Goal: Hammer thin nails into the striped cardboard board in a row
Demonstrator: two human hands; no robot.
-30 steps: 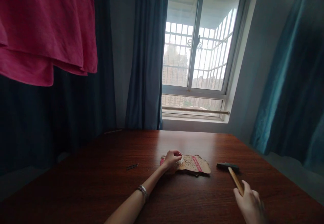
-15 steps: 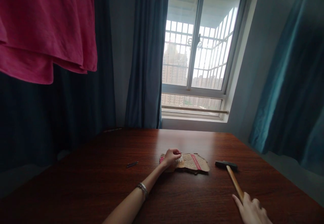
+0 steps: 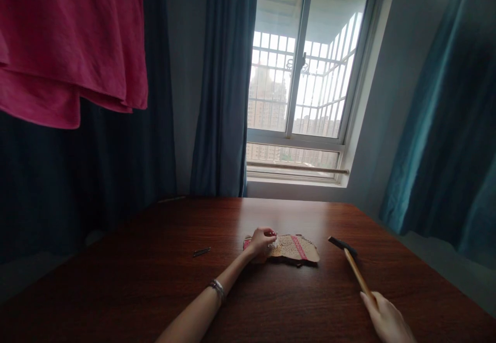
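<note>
My left hand [image 3: 262, 240] is pinched over the left part of a tan cardboard piece [image 3: 310, 254], which is dotted with holes and crossed by pink strips. A thin nail [image 3: 276, 233] pokes up at its fingertips, mostly covered by them. At the lower right, my right hand [image 3: 387, 316] is wrapped around the wooden handle of a hammer [image 3: 358, 275]. The hammer's dark head lies to the right of the cardboard, tilted, one end seemingly raised off the table. Several thin dark nails [image 3: 201, 251] lie on the table left of the cardboard.
The brown wooden table [image 3: 163, 281] reaches back to the wall under a barred window [image 3: 298, 84]. Blue curtains [image 3: 228, 84] hang on both sides. A pink cloth [image 3: 73, 43] hangs at the upper left, above the table's level.
My right hand has closed around the hammer handle, where its fingers were looser before. The hammer head has turned and tipped. My left hand stays at the cardboard.
</note>
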